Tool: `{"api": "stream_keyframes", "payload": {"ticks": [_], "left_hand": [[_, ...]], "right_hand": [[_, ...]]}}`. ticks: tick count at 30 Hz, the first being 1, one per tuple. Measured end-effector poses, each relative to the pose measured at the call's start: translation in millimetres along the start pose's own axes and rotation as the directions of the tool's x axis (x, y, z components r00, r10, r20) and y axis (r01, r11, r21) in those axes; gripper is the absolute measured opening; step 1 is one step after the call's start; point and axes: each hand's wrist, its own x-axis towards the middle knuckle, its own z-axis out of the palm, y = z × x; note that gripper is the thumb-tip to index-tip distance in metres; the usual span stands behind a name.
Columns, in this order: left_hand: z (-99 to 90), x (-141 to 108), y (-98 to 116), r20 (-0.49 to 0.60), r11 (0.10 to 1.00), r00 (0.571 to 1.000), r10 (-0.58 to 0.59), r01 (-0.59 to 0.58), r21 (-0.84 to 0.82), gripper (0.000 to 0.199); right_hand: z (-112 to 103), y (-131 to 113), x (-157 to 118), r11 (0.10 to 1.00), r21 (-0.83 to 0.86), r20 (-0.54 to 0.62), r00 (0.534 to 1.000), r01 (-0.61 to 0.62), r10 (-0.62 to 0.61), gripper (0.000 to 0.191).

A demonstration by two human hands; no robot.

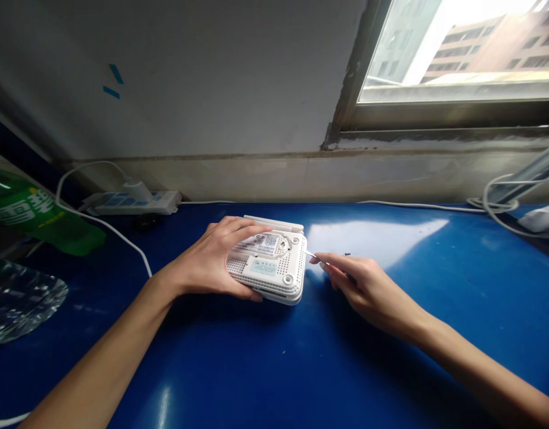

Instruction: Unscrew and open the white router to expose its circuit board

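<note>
Head view, nearest first.

Item: my left hand [207, 259], fingers [251, 229] spread over a white plastic router [292, 262], thumb at its near edge, pressing it underside-up against the table.

Item: my right hand [368, 289], fingertips [330, 265] pressed together, pinching a thin metal pin [313, 255], its tip at the router's right edge.

Step in hand, as I judge it: working that edge with the pin. The next move calls for small, controlled pressure while my left hand stays firm.

Router: matte casing, perforated vents, paper labels [263, 267], round feet.

Table [390, 357]: glossy blue surface.

Beyond: white cable [99, 217], power strip [162, 202], green bottle [33, 208], window [457, 47].
</note>
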Motion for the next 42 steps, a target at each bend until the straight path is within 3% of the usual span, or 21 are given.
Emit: {"api": "stream_keyframes", "payload": {"ticks": [10,17,24,29,31,34,37,42], "left_hand": [[4.3,1,2,0.0,0.998,1.0,-0.009,0.009,0.06,0.112],[2.7,2,2,-0.005,0.999,0.999,-0.039,0.039,0.001,0.113],[6.0,3,3,-0.098,0.988,0.995,-0.025,0.01,-0.153,0.107],[4.3,5,8,-0.206,0.986,0.978,-0.037,0.002,-0.167,0.099],[2.6,6,10,-0.233,0.987,0.971,-0.048,0.01,-0.162,0.097],[-2.1,6,15,-0.224,0.988,0.971,-0.086,0.053,-0.147,0.094],[-8.4,5,21,-0.173,0.984,0.976,-0.135,0.112,-0.138,0.092],[-15.2,1,26,-0.116,0.979,0.976,-0.186,0.173,-0.108,0.093]], "right_hand": [[-4,-13,6,0.935,0.254,0.182,0.962,-0.247,0.205,0.034],[-7,-13,8,0.946,0.236,0.144,0.971,-0.222,0.191,0.038],[-8,-12,4,0.956,0.136,0.048,0.966,-0.259,0.255,0.045],[-17,-13,8,0.951,0.164,-0.012,0.963,-0.264,0.269,0.06],[-21,-16,15,0.965,0.079,-0.063,0.965,-0.251,0.256,0.059],[-20,-20,27,0.955,-0.197,-0.14,0.97,-0.222,0.197,0.051],[-9,-24,34,0.863,-0.457,-0.165,0.974,-0.213,0.153,0.046],[12,-31,32,0.735,-0.618,-0.16,0.96,-0.28,0.231,0.029]]}}
